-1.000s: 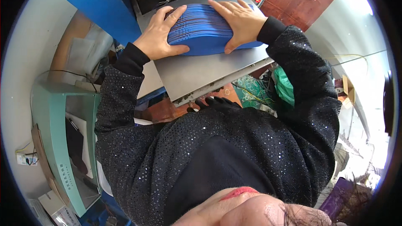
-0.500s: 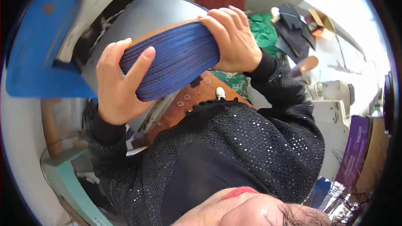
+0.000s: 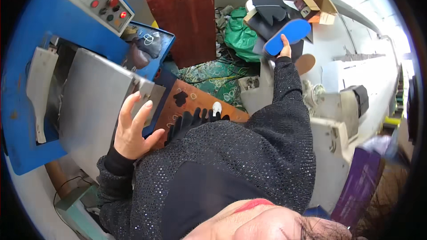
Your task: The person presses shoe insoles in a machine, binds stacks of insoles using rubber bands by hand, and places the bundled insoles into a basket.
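- Blue insole (image 3: 290,34): one visible, over several black sheets (image 3: 269,9), near one cardboard box (image 3: 327,5).
- Right grip (image 3: 284,52): pinching the insole's near edge.
- Left grip (image 3: 133,129): spread, near one metal plate (image 3: 91,102).

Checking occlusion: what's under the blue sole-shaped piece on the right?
Dark sheets show past the edges of the blue piece, which the right grip holds at its near edge. What's directly beneath is covered; contact with the sheets can't be told.
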Demonstrator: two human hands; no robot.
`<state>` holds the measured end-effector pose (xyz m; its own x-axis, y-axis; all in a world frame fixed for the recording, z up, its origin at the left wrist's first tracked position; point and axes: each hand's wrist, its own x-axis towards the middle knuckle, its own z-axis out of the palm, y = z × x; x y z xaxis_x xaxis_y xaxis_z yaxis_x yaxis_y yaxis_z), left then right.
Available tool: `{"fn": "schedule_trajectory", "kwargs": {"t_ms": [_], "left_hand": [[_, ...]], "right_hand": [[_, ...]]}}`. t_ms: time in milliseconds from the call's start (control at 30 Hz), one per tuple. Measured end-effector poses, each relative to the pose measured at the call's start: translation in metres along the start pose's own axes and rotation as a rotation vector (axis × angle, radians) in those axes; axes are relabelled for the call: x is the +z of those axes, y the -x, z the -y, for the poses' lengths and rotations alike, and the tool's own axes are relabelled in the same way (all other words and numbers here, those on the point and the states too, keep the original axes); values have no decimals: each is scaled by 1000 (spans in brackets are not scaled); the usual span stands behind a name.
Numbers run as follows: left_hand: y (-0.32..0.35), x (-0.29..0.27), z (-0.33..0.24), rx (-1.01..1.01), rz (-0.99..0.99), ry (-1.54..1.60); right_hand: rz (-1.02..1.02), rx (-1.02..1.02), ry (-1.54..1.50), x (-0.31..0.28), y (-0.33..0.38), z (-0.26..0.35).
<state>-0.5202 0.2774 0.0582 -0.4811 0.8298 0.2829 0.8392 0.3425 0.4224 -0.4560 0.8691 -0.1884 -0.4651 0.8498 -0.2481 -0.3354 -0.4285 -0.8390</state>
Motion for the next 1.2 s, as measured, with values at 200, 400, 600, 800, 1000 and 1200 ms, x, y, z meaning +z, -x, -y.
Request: {"fn": "schedule_trajectory", "kwargs": {"t_ms": [200,400,600,800,1000,1200], "left_hand": [[-27,108,13,-227,-94,194],[-63,164,4,-329,-70,379],[-150,233,-3,-132,161,567],[-237,396,-52,-267,608,983],[-290,529,-118,-676,797,1073],[-302,535,-143,-893,857,1187]], "right_hand": [[18,92,-145,-17,-103,-6],[-199,399,54,-25,-132,-24],[-380,-350,871,-15,-49,17],[-802,-528,1122,-120,70,24],[-429,50,186,-167,80,-8],[-330,188,-55,-164,87,3]]}}
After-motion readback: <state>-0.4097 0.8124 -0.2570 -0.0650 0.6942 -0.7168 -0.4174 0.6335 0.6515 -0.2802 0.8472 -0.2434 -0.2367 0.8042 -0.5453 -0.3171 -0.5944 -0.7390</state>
